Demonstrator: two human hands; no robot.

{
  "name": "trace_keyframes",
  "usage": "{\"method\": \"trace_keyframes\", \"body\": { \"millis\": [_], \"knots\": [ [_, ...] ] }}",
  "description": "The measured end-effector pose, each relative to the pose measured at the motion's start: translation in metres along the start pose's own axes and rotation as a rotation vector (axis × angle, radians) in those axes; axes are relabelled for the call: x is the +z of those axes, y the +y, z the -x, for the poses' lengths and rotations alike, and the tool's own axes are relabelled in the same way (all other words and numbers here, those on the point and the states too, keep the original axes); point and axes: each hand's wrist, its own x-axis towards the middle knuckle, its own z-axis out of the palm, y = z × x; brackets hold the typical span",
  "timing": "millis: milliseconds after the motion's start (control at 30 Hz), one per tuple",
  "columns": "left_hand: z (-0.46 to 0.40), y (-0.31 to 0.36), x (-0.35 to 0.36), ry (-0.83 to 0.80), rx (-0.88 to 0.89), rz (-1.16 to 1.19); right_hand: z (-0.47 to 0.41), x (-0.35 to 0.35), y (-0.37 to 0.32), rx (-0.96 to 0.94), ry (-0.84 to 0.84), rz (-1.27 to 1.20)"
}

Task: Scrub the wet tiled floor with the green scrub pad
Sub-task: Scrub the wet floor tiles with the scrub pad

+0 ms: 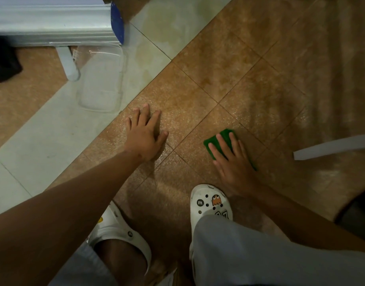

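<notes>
Two hands are lying flat on the wet floor (249,65) in front of you. Your right hand (232,162) is pressing the pad (220,139) down with straight, slightly spread fingers (223,144); nothing is curling round it. The pad is sitting on a brown tile just ahead of your right shoe (210,203), with its far green corner showing past your fingertips. Your left hand (145,134) is resting palm down on the brown tile, fingers straight and apart, holding nothing, well apart from the pad.

Just beyond your left fingertips the brown tiles are meeting a pale strip (53,137) that is running diagonally across the floor. Ahead and to the right of the pad, open brown tiling is stretching away, glistening with water. A white strip (332,147) is reaching in from the right edge, near the pad but not touching it. Your left shoe (119,230) is standing below your left arm.

On the pale strip a clear tray (103,79) is lying near your left hand; you cannot tell whether anything is in it. A grey appliance (53,21) is standing behind it.
</notes>
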Motion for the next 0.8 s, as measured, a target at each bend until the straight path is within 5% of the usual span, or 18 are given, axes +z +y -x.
{"method": "trace_keyframes", "body": {
  "millis": [367,800],
  "knots": [
    [0.0,0.003,-0.005,-0.005,-0.002,0.008,-0.116,-0.044,0.006,-0.067,-0.025,-0.001],
    [0.0,-0.001,-0.002,-0.017,0.011,-0.03,0.006,-0.008,0.006,-0.109,-0.05,0.008]
  ]
}}
